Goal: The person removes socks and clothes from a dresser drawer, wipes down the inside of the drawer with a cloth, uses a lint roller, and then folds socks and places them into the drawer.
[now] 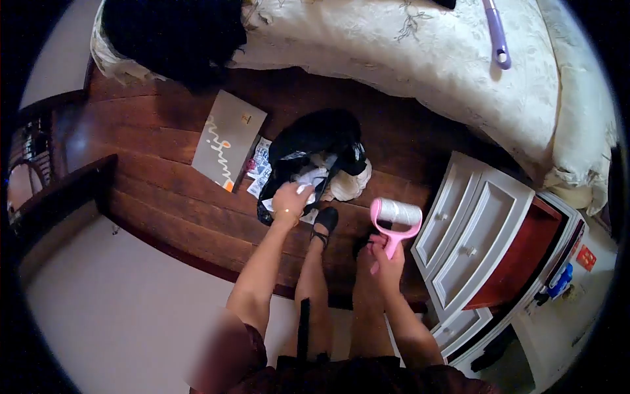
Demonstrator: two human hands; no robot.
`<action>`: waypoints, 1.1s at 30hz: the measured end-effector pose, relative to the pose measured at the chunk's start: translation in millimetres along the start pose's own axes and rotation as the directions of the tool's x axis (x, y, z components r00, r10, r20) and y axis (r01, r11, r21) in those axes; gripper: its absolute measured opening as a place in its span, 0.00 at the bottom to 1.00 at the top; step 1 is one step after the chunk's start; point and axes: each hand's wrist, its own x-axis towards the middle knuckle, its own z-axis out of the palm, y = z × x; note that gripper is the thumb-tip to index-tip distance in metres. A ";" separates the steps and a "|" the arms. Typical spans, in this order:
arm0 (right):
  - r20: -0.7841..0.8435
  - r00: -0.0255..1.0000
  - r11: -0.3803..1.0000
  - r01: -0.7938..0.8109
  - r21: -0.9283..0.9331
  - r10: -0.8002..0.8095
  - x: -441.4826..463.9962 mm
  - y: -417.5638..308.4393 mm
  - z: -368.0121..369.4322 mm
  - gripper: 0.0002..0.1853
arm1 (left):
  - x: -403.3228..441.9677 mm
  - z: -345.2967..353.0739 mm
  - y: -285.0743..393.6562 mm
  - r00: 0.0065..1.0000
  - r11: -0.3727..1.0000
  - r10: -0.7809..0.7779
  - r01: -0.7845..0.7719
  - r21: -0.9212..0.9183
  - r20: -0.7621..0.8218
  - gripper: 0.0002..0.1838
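My right hand (388,259) is closed round the handle of a pink lint roller (398,215). Its white sticky roll points up, away from my body. My left hand (291,201) reaches down to a black plastic bag (315,134) on the floor, fingers closed on a crumpled white sheet (306,188) at the bag's mouth. Other white scraps (317,174) show inside the bag. The fingertips of my left hand are partly hidden. A cream cloth-like bundle (351,184) lies against the bag's right side.
A grey printed paper bag (226,140) and some printed papers (261,167) lie left of the black bag. To the right stands a white cabinet (466,243) with an open drawer (515,256). The bed (394,59) holds a purple handle (499,39) and a dark furry item (174,39).
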 end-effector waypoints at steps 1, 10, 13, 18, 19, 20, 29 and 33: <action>-0.011 1.000 1.000 -0.002 0.017 0.002 -4.2 8.6 -5.3 0.13 | 11.5 12.5 -3.9 1.000 0.998 0.020 -0.019 0.054 -0.021 0.16; -0.063 0.995 0.997 -0.075 0.035 0.078 -16.9 64.0 -32.3 0.14 | 69.0 93.2 -8.3 0.903 0.907 0.091 -0.249 0.339 0.421 0.13; -0.017 0.998 0.981 -0.050 0.186 0.054 -19.2 52.6 -19.9 0.12 | 62.4 94.4 -8.7 0.881 0.878 0.110 -0.303 0.370 0.461 0.13; -0.049 0.997 0.997 -0.062 0.043 0.064 -20.3 33.3 -7.6 0.10 | 43.9 83.2 -26.8 0.885 0.913 0.199 -0.323 0.248 0.421 0.12; -0.029 0.998 0.999 -0.053 -0.009 0.053 -20.5 31.0 -7.5 0.10 | 40.7 74.1 -24.0 0.911 0.945 0.154 -0.249 0.214 0.381 0.12; -0.018 0.999 0.996 -0.044 -0.077 0.043 -22.6 28.3 -5.5 0.10 | 38.9 65.3 -20.1 0.933 0.969 0.108 -0.176 0.173 0.343 0.11; -0.029 0.985 0.975 -0.172 -0.143 0.170 -37.3 47.9 5.9 0.11 | 102.0 89.2 2.9 0.936 0.905 0.131 -0.247 0.347 0.327 0.18; 0.040 0.984 0.963 -0.159 -0.217 0.171 -40.4 62.3 -8.5 0.11 | 103.6 67.1 25.4 0.902 0.929 -0.050 -0.115 0.351 0.428 0.18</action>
